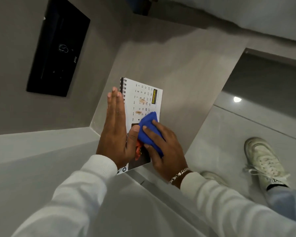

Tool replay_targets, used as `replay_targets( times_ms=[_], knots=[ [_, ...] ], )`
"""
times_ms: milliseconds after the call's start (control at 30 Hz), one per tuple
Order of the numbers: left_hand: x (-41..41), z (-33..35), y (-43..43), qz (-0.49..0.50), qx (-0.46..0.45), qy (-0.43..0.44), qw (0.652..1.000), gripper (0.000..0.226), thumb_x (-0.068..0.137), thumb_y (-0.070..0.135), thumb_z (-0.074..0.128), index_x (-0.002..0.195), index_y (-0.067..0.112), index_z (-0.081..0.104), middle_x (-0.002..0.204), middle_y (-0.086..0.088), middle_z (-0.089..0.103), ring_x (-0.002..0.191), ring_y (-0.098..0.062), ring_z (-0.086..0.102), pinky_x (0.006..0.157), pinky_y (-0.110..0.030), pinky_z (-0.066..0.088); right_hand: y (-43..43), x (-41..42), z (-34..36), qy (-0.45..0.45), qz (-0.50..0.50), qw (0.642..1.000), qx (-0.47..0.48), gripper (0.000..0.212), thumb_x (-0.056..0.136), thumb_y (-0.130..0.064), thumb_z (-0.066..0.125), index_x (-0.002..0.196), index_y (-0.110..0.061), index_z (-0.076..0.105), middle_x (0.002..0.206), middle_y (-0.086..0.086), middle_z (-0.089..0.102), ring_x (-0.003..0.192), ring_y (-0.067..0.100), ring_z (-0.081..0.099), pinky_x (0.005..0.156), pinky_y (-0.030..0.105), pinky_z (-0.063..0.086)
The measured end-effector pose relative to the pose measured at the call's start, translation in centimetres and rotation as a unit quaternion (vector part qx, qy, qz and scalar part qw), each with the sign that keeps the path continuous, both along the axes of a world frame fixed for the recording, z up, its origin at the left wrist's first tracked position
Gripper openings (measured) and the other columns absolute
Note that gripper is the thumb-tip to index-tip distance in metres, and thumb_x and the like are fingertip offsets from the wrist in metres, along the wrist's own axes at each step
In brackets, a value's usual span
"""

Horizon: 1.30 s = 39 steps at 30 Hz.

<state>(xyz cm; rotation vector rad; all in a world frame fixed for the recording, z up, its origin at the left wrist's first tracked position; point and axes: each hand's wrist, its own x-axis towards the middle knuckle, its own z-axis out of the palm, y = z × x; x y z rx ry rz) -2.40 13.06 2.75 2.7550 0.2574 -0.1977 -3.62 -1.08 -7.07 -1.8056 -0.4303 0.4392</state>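
A spiral-bound desk calendar (pixel 144 98) lies flat on a grey counter (pixel 186 77), with two brownish smears on its date grid. My left hand (pixel 115 129) lies flat with straight fingers along the calendar's left edge, and its thumb touches the cloth. My right hand (pixel 162 144) grips a bunched blue cloth (pixel 148 125) and holds it down on the lower part of the page. Both hands cover the calendar's picture half.
A black panel (pixel 58 47) with faint markings is set in the grey wall at the upper left. To the right the counter drops to a glossy tiled floor (pixel 232 134), where my white sneakers (pixel 261 161) stand. A pale ledge (pixel 32 147) runs at the lower left.
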Motion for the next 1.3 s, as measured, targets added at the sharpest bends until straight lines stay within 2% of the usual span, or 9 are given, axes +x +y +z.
replay_targets(
  times_ms=[133,267,400,500,600,767,867,1100,1300],
  knots=[
    [-0.1,-0.1,0.0,0.004,-0.001,-0.001,1.000,0.073,0.097,0.037,0.031,0.154,0.008,-0.005,0.165,-0.002,-0.010,0.153,-0.015,-0.012,0.123,-0.023,0.002,1.7,3.3,0.1,0.040,-0.059,0.997,-0.002,0.047,0.092,-0.031,0.053,0.138,-0.025,0.046,0.150,0.008,0.042,0.133,0.027,0.042,0.112,0.040,0.035],
    [0.0,0.0,0.0,0.006,0.000,-0.001,1.000,0.073,0.096,0.035,0.032,0.154,0.006,-0.005,0.165,-0.004,-0.009,0.153,-0.016,-0.012,0.124,-0.025,0.002,2.2,4.4,0.2,0.070,-0.093,0.993,0.006,0.048,0.091,-0.031,0.056,0.136,-0.019,0.050,0.146,0.011,0.046,0.132,0.027,0.046,0.109,0.048,0.039],
    [-0.1,0.1,-0.1,0.006,-0.001,0.006,1.000,0.075,0.096,0.040,0.031,0.154,0.009,-0.006,0.165,-0.003,-0.011,0.153,-0.017,-0.012,0.124,-0.025,0.001,1.3,0.8,0.5,0.070,-0.063,0.996,0.005,0.049,0.092,-0.030,0.054,0.139,-0.019,0.046,0.149,0.011,0.042,0.134,0.027,0.043,0.108,0.051,0.039],
    [0.0,0.1,0.0,0.004,0.002,0.016,1.000,0.081,0.096,0.049,0.030,0.154,0.008,-0.007,0.166,-0.008,-0.010,0.153,-0.018,-0.012,0.124,-0.027,0.001,0.5,-2.0,0.5,0.072,-0.025,0.997,0.010,0.050,0.094,-0.035,0.049,0.143,-0.027,0.038,0.154,0.004,0.034,0.137,0.022,0.036,0.110,0.050,0.037],
    [0.0,0.1,0.0,-0.002,0.002,0.013,1.000,0.084,0.095,0.059,0.025,0.154,0.009,-0.007,0.167,-0.007,-0.009,0.154,-0.019,-0.011,0.124,-0.030,0.002,0.9,-1.4,0.5,0.074,-0.032,0.997,0.021,0.050,0.095,-0.039,0.045,0.143,-0.030,0.036,0.154,0.002,0.033,0.137,0.022,0.036,0.110,0.049,0.038],
    [-0.1,-0.2,0.1,0.007,0.002,0.014,1.000,0.084,0.093,0.064,0.025,0.154,0.019,-0.011,0.166,-0.001,-0.012,0.153,-0.015,-0.011,0.124,-0.050,0.010,3.4,4.4,0.3,0.037,-0.089,0.995,0.014,0.050,0.093,-0.032,0.052,0.141,-0.023,0.042,0.152,0.009,0.038,0.135,0.028,0.039,0.112,0.045,0.034],
    [-0.1,0.0,0.1,0.007,0.005,0.020,1.000,0.087,0.093,0.065,0.024,0.154,0.013,-0.009,0.166,-0.007,-0.010,0.153,-0.017,-0.012,0.124,-0.051,0.008,3.6,4.9,0.1,0.049,-0.109,0.993,0.006,0.050,0.093,-0.030,0.054,0.140,-0.021,0.043,0.151,0.010,0.040,0.135,0.028,0.040,0.112,0.045,0.035],
    [0.0,-0.1,0.1,0.002,0.017,0.023,1.000,0.084,0.094,0.061,0.025,0.154,0.012,-0.009,0.166,-0.006,-0.010,0.153,-0.016,-0.012,0.124,-0.049,0.005,1.3,-1.3,-0.6,0.060,-0.035,0.998,0.003,0.051,0.095,-0.040,0.044,0.144,-0.031,0.033,0.155,0.003,0.030,0.139,0.023,0.033,0.110,0.052,0.038],
    [0.0,-0.1,0.0,0.006,0.011,0.024,1.000,0.085,0.093,0.066,0.022,0.154,0.016,-0.011,0.165,-0.003,-0.010,0.153,-0.014,-0.012,0.124,-0.052,0.008,3.7,3.0,0.1,0.032,-0.084,0.996,0.026,0.051,0.096,-0.039,0.044,0.144,-0.033,0.031,0.155,0.006,0.032,0.139,0.024,0.033,0.114,0.045,0.032]
  ],
)
